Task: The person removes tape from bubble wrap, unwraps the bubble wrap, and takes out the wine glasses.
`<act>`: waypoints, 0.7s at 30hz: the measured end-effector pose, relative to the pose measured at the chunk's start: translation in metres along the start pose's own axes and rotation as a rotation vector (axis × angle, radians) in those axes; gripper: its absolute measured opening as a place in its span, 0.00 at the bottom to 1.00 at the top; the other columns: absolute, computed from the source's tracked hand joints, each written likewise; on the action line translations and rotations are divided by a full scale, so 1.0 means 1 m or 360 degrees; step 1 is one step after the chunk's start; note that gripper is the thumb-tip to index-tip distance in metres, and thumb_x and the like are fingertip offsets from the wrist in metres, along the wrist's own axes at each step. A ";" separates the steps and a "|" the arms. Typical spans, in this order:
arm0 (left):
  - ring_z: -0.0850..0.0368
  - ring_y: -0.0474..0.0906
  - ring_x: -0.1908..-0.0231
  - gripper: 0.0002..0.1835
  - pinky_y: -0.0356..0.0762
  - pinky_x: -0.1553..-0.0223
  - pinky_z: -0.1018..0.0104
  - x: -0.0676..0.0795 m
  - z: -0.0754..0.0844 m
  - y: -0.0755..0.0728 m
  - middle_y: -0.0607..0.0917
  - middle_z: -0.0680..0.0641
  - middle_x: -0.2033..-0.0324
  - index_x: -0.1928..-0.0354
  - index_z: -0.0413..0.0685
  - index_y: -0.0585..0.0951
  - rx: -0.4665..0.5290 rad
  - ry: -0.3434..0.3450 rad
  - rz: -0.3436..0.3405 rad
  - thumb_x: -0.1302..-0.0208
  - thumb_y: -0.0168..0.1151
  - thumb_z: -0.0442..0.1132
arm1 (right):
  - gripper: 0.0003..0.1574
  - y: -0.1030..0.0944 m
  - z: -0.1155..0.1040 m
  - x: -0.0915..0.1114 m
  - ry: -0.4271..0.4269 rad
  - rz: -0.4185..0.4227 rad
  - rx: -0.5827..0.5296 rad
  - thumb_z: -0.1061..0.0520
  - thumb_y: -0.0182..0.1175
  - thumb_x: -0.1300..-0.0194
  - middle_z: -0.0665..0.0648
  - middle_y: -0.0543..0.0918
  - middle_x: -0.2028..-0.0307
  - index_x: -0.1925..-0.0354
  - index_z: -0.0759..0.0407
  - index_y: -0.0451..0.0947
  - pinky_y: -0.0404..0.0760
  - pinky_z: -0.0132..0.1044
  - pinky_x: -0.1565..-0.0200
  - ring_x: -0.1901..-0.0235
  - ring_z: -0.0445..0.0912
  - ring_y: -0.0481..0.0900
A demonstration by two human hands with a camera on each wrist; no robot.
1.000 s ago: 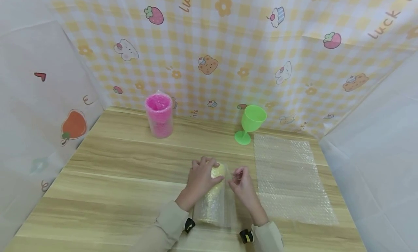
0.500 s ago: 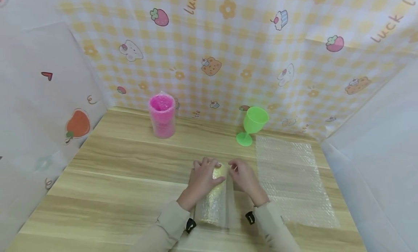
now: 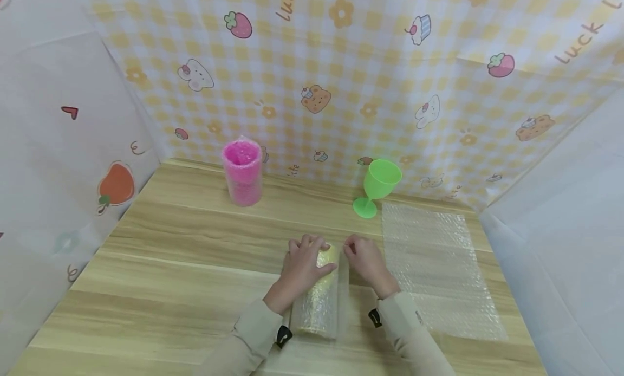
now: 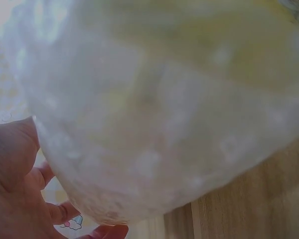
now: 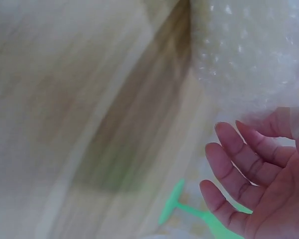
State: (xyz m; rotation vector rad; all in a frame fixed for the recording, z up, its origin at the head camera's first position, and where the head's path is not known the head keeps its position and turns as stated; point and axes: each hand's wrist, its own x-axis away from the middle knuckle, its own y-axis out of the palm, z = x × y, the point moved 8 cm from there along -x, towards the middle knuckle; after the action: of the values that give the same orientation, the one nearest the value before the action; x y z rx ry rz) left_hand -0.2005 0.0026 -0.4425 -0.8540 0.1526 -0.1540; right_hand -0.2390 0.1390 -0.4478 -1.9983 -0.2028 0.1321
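Observation:
A roll of clear bubble wrap (image 3: 317,311) with something yellow inside lies lengthwise on the table, its loose edge along the right side. My left hand (image 3: 301,267) grips the far part of the roll from the left, thumb over the top. In the left wrist view the wrap (image 4: 154,149) fills most of the picture, with fingers (image 4: 62,211) curled past its end. At the far right corner, my right hand (image 3: 369,263) pinches the wrap's edge between thumb and index finger. Its other fingers (image 5: 229,172) stay loosely bent in the right wrist view.
A flat bubble wrap sheet (image 3: 434,273) lies on the right of the table. Behind it stands a green plastic goblet (image 3: 382,180). A bubble-wrapped pink cup (image 3: 242,173) stands at the back left, near the checked cloth backdrop (image 3: 273,67).
My right hand has moved up along the wrap's loose edge to its far corner, its fingers parting and closing together again. The left hand keeps its hold on the roll.

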 end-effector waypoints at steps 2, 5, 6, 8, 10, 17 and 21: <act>0.37 0.64 0.50 0.22 0.72 0.63 0.54 0.000 0.000 0.000 0.73 0.46 0.50 0.56 0.56 0.74 0.0004 0.0004 -0.0003 0.50 0.64 0.56 | 0.07 0.003 0.006 0.000 0.0017 -0.0001 0.0012 0.59 0.54 0.39 0.53 0.79 0.77 0.67 0.62 0.76 0.72 0.29 0.76 0.80 0.40 0.71; 0.36 0.64 0.49 0.22 0.73 0.61 0.52 -0.001 -0.002 0.001 0.72 0.46 0.48 0.55 0.55 0.74 0.0018 0.0002 -0.0020 0.49 0.64 0.56 | 0.08 0.006 0.015 0.000 0.0061 -0.0008 0.0032 0.59 0.52 0.38 0.53 0.76 0.79 0.67 0.62 0.75 0.70 0.30 0.78 0.81 0.41 0.70; 0.36 0.63 0.49 0.22 0.73 0.61 0.51 -0.002 -0.003 0.001 0.72 0.45 0.47 0.55 0.55 0.74 0.0031 -0.0004 -0.0028 0.49 0.64 0.56 | 0.08 0.008 0.019 0.001 0.0080 -0.0022 0.0041 0.59 0.51 0.38 0.52 0.75 0.80 0.67 0.62 0.75 0.69 0.30 0.79 0.81 0.41 0.69; 0.36 0.63 0.47 0.22 0.74 0.58 0.50 -0.001 -0.006 0.002 0.71 0.45 0.46 0.54 0.55 0.74 0.0055 -0.0023 -0.0043 0.49 0.64 0.55 | 0.09 0.012 0.026 0.001 0.0126 -0.0058 0.0034 0.59 0.50 0.37 0.52 0.74 0.81 0.68 0.63 0.74 0.68 0.30 0.81 0.82 0.41 0.68; 0.36 0.62 0.46 0.23 0.73 0.56 0.48 -0.001 -0.009 0.001 0.71 0.46 0.45 0.53 0.56 0.74 0.0078 -0.0046 -0.0059 0.49 0.64 0.55 | 0.10 0.017 0.033 0.002 0.0172 -0.0112 0.0024 0.59 0.49 0.36 0.52 0.73 0.82 0.68 0.62 0.74 0.67 0.29 0.82 0.83 0.41 0.68; 0.36 0.61 0.46 0.23 0.71 0.54 0.47 0.000 -0.013 -0.002 0.72 0.45 0.47 0.53 0.54 0.74 0.0150 -0.0032 -0.0059 0.49 0.64 0.55 | 0.06 0.021 0.045 0.004 0.0248 -0.0165 -0.0009 0.59 0.52 0.40 0.53 0.74 0.78 0.69 0.61 0.73 0.69 0.31 0.78 0.79 0.43 0.69; 0.37 0.61 0.46 0.23 0.72 0.54 0.48 0.001 -0.012 -0.002 0.71 0.46 0.47 0.53 0.54 0.74 0.0153 -0.0048 -0.0070 0.49 0.64 0.55 | 0.06 0.007 0.034 0.011 0.0211 -0.0070 -0.0035 0.60 0.56 0.43 0.54 0.74 0.75 0.67 0.61 0.71 0.71 0.32 0.75 0.76 0.44 0.71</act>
State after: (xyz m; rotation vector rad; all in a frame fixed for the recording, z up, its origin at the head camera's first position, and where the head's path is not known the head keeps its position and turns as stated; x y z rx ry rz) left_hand -0.2020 -0.0081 -0.4490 -0.7641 0.0975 -0.1879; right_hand -0.2338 0.1683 -0.4689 -2.0147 -0.1635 -0.0306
